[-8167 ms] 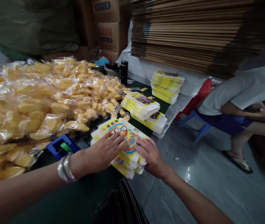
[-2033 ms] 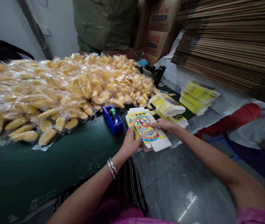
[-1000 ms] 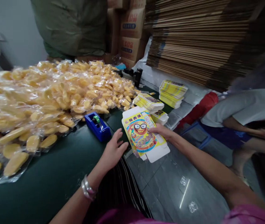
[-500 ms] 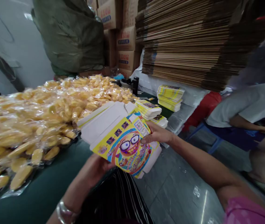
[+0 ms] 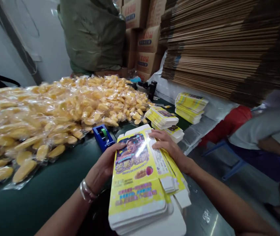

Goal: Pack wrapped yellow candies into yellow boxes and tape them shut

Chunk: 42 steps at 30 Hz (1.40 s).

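Observation:
A stack of flat yellow printed cartons [image 5: 140, 164] is held low in front of me, its white flaps fanned toward my body. My left hand [image 5: 105, 164] grips the stack's left edge, thumb on top and the other fingers hidden beneath. At the upper right edge lies my right hand [image 5: 170, 147], fingers bent over the cartons and its thumb out of sight. Just beyond my left hand, a blue tape dispenser [image 5: 102, 137] with a green roll rests on the dark green table [image 5: 63, 177].
Clear-wrapped yellow pieces [image 5: 63, 108] form a big heap on the left. More carton stacks [image 5: 163, 118] lie behind my right hand, near a black bottle [image 5: 152, 90]. Flattened brown cardboard [image 5: 218, 49] is piled at the back right. A seated person [image 5: 260, 141] is at right.
The cartoon-face side has gone from view; a different printed panel faces up. Both hands have shifted along the cartons. The tape dispenser, earlier hidden, shows now.

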Each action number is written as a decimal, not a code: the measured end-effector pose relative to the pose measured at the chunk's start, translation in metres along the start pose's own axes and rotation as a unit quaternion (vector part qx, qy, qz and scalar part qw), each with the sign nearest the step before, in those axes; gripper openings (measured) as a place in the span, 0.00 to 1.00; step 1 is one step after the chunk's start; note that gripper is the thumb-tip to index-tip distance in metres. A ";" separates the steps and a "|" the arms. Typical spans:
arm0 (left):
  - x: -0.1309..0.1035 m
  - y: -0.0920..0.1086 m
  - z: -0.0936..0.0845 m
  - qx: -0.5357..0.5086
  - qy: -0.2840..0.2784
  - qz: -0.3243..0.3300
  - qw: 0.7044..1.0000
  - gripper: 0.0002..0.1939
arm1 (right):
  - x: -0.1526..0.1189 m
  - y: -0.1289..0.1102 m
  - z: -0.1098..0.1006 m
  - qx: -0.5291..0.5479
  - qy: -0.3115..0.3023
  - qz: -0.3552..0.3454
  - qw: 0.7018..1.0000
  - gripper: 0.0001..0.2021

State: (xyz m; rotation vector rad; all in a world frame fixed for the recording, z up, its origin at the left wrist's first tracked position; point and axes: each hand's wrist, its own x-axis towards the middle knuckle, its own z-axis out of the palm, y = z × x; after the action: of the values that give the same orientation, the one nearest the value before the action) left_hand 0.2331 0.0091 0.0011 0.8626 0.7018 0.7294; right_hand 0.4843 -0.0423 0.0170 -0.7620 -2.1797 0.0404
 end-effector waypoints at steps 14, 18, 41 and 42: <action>0.067 -0.026 0.037 -0.085 0.080 0.132 0.984 0.27 | -0.040 0.075 0.001 0.352 -0.030 0.468 0.810 0.39; 0.083 -0.026 0.035 -0.054 0.116 0.155 0.980 0.31 | -0.027 0.096 0.009 0.331 -0.057 0.470 0.817 0.41; 0.033 -0.044 0.004 0.630 0.036 0.367 0.684 0.18 | 0.041 0.094 0.027 -0.107 -0.022 0.426 0.898 0.17; 0.025 -0.035 0.002 0.592 0.059 0.416 0.688 0.17 | 0.043 0.086 0.020 -0.091 -0.022 0.427 0.899 0.14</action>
State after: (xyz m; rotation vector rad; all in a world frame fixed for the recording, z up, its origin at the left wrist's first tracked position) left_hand 0.2579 0.0126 -0.0340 2.4675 0.8778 1.1271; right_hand 0.4923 0.0553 0.0101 -1.7873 -1.7369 0.3032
